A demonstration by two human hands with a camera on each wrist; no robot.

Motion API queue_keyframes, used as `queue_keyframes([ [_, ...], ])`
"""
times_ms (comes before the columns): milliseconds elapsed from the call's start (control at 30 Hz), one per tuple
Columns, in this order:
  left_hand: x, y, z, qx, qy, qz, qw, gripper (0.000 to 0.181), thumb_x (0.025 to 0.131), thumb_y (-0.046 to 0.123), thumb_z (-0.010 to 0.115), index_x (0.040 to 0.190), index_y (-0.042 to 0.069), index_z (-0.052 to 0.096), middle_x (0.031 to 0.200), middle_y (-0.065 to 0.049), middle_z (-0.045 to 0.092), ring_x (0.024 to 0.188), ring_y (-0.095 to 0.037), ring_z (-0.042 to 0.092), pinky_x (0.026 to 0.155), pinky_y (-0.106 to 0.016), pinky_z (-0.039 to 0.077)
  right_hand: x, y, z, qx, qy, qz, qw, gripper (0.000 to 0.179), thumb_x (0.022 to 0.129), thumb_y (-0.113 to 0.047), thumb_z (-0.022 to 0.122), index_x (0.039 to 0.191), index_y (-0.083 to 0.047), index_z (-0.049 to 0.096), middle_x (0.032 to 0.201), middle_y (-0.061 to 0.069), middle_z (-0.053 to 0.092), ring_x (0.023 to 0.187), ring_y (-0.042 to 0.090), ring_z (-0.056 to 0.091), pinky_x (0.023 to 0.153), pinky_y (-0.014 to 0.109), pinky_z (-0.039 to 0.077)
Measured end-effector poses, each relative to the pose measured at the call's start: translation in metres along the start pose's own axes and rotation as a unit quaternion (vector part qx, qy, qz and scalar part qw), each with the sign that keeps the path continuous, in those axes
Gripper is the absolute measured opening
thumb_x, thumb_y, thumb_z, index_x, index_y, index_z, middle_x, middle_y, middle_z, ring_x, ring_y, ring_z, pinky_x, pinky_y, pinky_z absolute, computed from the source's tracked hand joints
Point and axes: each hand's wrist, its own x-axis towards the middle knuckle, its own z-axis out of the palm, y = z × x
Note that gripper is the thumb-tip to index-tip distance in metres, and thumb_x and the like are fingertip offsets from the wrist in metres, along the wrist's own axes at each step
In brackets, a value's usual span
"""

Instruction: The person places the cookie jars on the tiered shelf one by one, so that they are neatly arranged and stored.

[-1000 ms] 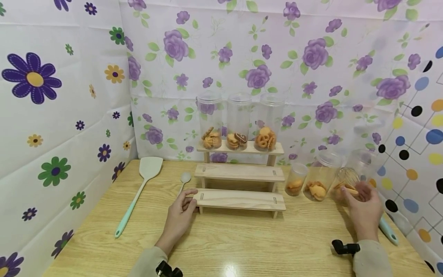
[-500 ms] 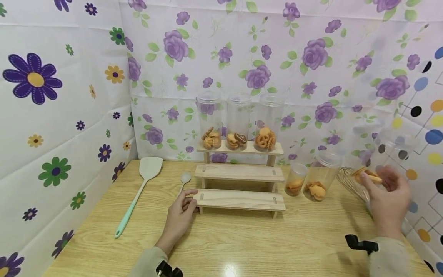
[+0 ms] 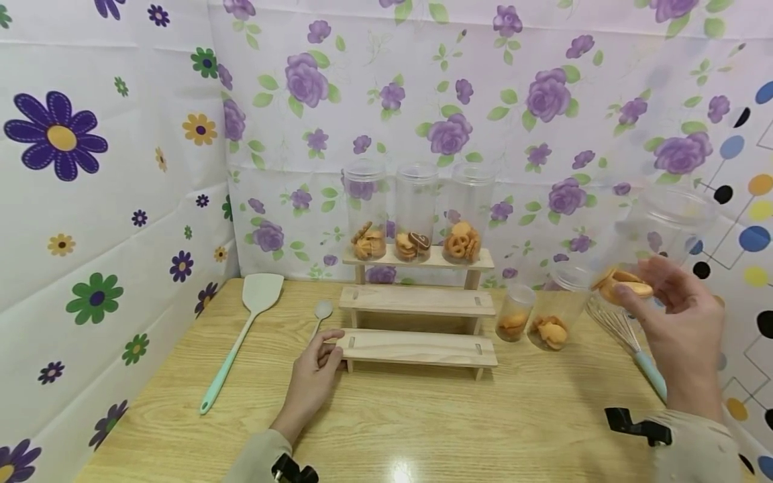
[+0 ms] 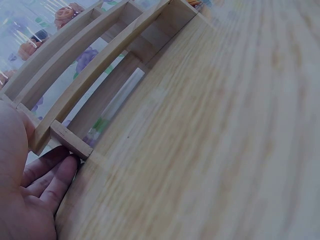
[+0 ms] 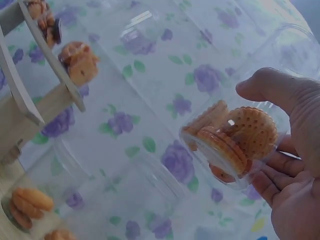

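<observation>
left hand [image 3: 315, 367] low, gripping wooden rack [image 3: 417, 347] at left end | right hand [image 3: 687, 322] aloft, clasping tilted clear jar [image 3: 647, 243]

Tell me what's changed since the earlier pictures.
The right hand has carried its cookie jar up and rightward, uncovering the whisk wires. Nothing was newly gripped or released. The left hand stays at the wooden stand, and the three jars on top stay put.
</observation>
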Motion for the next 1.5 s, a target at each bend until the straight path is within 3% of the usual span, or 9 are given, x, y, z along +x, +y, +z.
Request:
queue_keyframes([
  [200,0.000,-0.001,-0.002,0.007,0.004,0.006,0.9999,0.030,0.116,0.015,0.062,0.146,0.017,0.068,0.119,-0.007,0.081,0.108,-0.021,0.077,0.090,-0.025,0.063,-0.008,-0.012,0.022,0.028,-0.068,-0.046,0.9962,0.063,0.090,0.001,0.092,0.149,-0.009,0.070,0.135,-0.003,0.076,0.120,0.010,0.070,0.098,0.008,0.052],
  [467,-0.001,-0.002,-0.004,0.003,0.009,0.009,0.9999,0.029,0.116,0.015,0.062,0.145,0.016,0.068,0.117,-0.008,0.081,0.106,-0.022,0.078,0.090,-0.027,0.064,-0.030,-0.020,0.069,0.044,-0.161,-0.097,0.9811,0.063,0.093,-0.002,0.090,0.152,-0.009,0.067,0.136,0.000,0.072,0.124,0.015,0.066,0.098,0.012,0.053],
  [800,0.000,-0.002,0.000,-0.007,0.002,0.000,1.0000,0.030,0.116,0.013,0.062,0.145,0.017,0.069,0.118,-0.008,0.081,0.108,-0.020,0.077,0.091,-0.027,0.064,-0.061,-0.033,0.115,0.088,-0.237,-0.102,0.9622,0.061,0.095,-0.006,0.091,0.151,-0.014,0.068,0.139,0.002,0.073,0.128,0.017,0.070,0.103,0.016,0.055],
  [1000,0.001,-0.002,-0.002,-0.003,0.001,-0.007,1.0000,0.030,0.116,0.013,0.061,0.145,0.018,0.068,0.117,-0.007,0.080,0.107,-0.018,0.077,0.091,-0.025,0.063,-0.076,-0.036,0.156,0.148,-0.275,-0.106,0.9442,0.063,0.092,0.002,0.090,0.149,-0.006,0.067,0.140,0.005,0.073,0.128,0.022,0.070,0.109,0.021,0.054],
  [1167,0.000,-0.002,-0.002,0.000,0.004,0.000,1.0000,0.029,0.116,0.013,0.062,0.145,0.016,0.068,0.118,-0.007,0.081,0.107,-0.020,0.077,0.090,-0.025,0.063,-0.088,-0.042,0.190,0.181,-0.303,-0.081,0.9321,0.067,0.092,-0.001,0.092,0.152,-0.006,0.064,0.144,0.007,0.070,0.133,0.030,0.067,0.110,0.024,0.055],
  [1333,0.000,0.000,-0.002,0.000,0.004,0.009,1.0000,0.029,0.117,0.015,0.062,0.145,0.016,0.068,0.118,-0.009,0.080,0.108,-0.023,0.077,0.090,-0.025,0.062,-0.096,-0.048,0.220,0.195,-0.318,-0.067,0.9255,0.069,0.092,-0.006,0.093,0.153,-0.004,0.063,0.146,0.010,0.070,0.135,0.037,0.065,0.110,0.024,0.055],
  [1500,-0.001,0.001,-0.002,-0.009,0.002,0.010,0.9999,0.029,0.117,0.016,0.062,0.145,0.016,0.068,0.119,-0.009,0.080,0.109,-0.025,0.077,0.090,-0.026,0.062,-0.103,-0.054,0.244,0.197,-0.327,-0.050,0.9230,0.070,0.093,-0.012,0.093,0.154,-0.004,0.062,0.149,0.009,0.069,0.140,0.036,0.064,0.115,0.028,0.053],
])
